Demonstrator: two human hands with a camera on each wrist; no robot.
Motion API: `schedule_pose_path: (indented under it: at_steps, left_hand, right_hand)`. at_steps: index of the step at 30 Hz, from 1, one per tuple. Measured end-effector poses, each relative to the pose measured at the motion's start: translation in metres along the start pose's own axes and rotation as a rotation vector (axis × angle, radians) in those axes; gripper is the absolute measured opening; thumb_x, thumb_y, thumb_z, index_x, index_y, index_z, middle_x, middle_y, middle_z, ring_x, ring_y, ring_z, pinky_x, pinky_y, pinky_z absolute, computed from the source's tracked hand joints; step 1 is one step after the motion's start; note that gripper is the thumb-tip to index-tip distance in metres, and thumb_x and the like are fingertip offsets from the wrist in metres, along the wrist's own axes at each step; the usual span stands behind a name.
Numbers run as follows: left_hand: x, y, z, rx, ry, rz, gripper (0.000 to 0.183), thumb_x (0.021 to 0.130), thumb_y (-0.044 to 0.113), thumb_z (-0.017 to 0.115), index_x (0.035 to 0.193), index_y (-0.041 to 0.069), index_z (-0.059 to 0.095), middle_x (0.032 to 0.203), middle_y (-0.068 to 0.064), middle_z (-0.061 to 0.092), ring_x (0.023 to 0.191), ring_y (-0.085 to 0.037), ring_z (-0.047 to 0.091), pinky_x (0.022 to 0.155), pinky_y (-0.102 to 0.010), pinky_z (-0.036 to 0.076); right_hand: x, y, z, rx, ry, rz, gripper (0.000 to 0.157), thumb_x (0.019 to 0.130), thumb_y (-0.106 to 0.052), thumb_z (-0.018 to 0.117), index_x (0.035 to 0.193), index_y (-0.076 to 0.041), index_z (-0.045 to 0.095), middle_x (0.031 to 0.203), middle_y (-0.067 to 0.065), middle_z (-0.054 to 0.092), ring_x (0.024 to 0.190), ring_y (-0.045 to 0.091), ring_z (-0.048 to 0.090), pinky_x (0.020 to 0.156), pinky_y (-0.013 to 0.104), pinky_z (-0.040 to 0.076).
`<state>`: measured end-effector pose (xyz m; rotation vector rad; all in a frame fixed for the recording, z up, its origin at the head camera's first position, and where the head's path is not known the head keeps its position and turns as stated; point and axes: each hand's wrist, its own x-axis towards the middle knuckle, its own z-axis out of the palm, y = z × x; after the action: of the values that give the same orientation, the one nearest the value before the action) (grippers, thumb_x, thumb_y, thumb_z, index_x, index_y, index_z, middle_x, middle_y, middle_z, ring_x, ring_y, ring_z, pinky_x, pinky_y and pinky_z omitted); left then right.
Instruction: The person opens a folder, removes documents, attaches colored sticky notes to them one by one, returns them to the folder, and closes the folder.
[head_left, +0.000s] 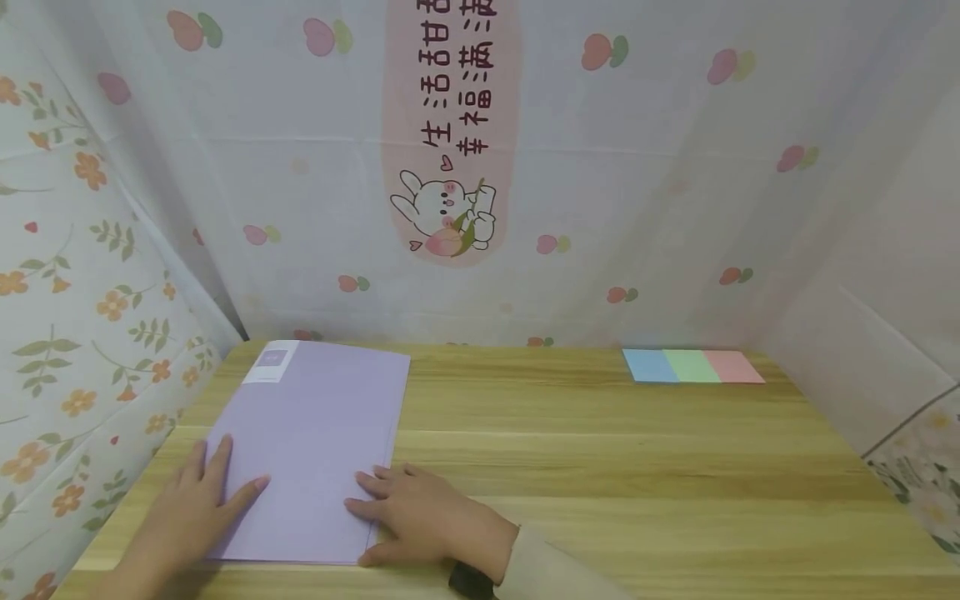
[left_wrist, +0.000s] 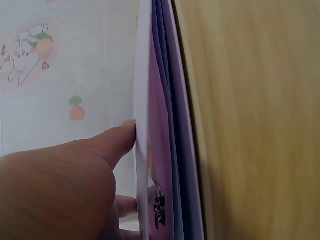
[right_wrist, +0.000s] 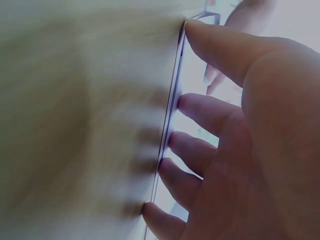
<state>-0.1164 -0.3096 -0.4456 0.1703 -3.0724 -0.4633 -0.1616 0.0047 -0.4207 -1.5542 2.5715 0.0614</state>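
Observation:
A purple folder (head_left: 315,442) with a white label (head_left: 272,362) at its far left corner lies closed on the table's left part. Spread along its left edge, my left hand (head_left: 183,508) rests with thumb and fingers on the cover. In the left wrist view the folder (left_wrist: 142,100) is seen edge-on, its layers slightly parted, with the thumb against the cover. My right hand (head_left: 423,512) touches the folder's right edge near the front corner. The right wrist view shows the fingertips of that hand (right_wrist: 215,140) lined up along the folder's thin edge, fingers apart.
Blue (head_left: 651,366), green (head_left: 692,366) and pink (head_left: 735,367) paper pads lie side by side at the back right of the wooden table (head_left: 600,475). A printed white cloth (head_left: 570,167) hangs behind the table, and a floral cloth (head_left: 82,333) hangs at the left.

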Motion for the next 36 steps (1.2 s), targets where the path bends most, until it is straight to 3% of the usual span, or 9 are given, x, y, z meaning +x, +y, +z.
schedule_pose_path:
  at_steps: [8, 19, 36]
  left_hand:
    - [-0.001, 0.02, 0.009, 0.018, 0.031, 0.029, 0.093, 0.101, 0.058, 0.049, 0.15, -0.017, 0.026, 0.147, -0.055, 0.016, 0.127, -0.077, 0.024, 0.102, -0.082, 0.027]
    - [-0.007, 0.06, 0.024, 0.074, 0.075, 0.066, 0.09, 0.101, 0.057, 0.049, 0.15, -0.016, 0.028, 0.148, -0.054, 0.02, 0.126, -0.075, 0.033, 0.098, -0.08, 0.035]
    - [-0.013, 0.114, 0.037, 0.063, 0.015, 0.064, 0.093, 0.101, 0.059, 0.047, 0.152, -0.015, 0.025, 0.151, -0.052, 0.014, 0.132, -0.075, 0.026, 0.101, -0.08, 0.034]
  right_hand:
    - [-0.023, 0.005, 0.001, -0.011, 0.036, 0.003, 0.066, 0.098, -0.065, 0.048, 0.154, -0.032, 0.042, 0.163, -0.001, 0.038, 0.151, 0.017, 0.038, 0.118, 0.039, 0.041]
    - [-0.053, 0.019, 0.008, 0.071, 0.067, 0.051, 0.065, 0.097, -0.063, 0.053, 0.153, -0.03, 0.045, 0.161, 0.001, 0.041, 0.151, 0.02, 0.039, 0.117, 0.047, 0.042]
    - [-0.097, 0.038, 0.012, 0.15, 0.08, 0.127, 0.064, 0.094, -0.061, 0.061, 0.148, -0.029, 0.052, 0.159, 0.002, 0.044, 0.149, 0.022, 0.042, 0.118, 0.047, 0.041]
